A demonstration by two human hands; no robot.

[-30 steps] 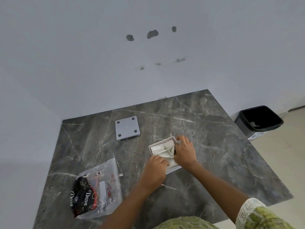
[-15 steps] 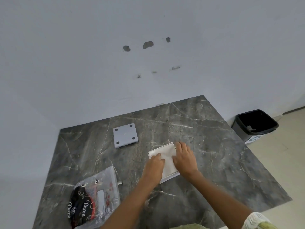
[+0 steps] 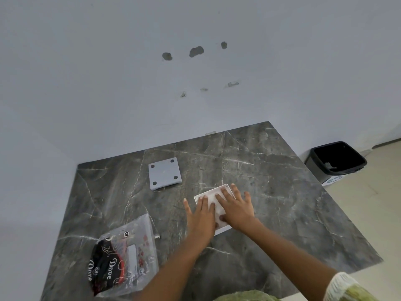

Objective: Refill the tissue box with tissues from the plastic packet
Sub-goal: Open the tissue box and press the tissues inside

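Both hands lie flat, fingers spread and gripping nothing, on the white tissue box (image 3: pixel 213 203) at mid-bench: left hand (image 3: pixel 200 216) on its near-left part, right hand (image 3: pixel 236 207) across its right. The grey lid (image 3: pixel 164 176) lies beyond, up-left, nearer the left hand; the plastic packet (image 3: pixel 123 259) sits near-left.

Bare room: marble table (image 3: pixel 271 170), bin (image 3: pixel 338 161)

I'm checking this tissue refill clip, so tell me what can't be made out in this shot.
Head view only:
- Tissue box: both flat hands, left hand and right hand, cover most of the top, so how full it is stays hidden.
- Plastic packet: the bottom frame edge clips its lower corner; remaining tissues unclear.
- Grey square panel: which part of the box it is, unclear.
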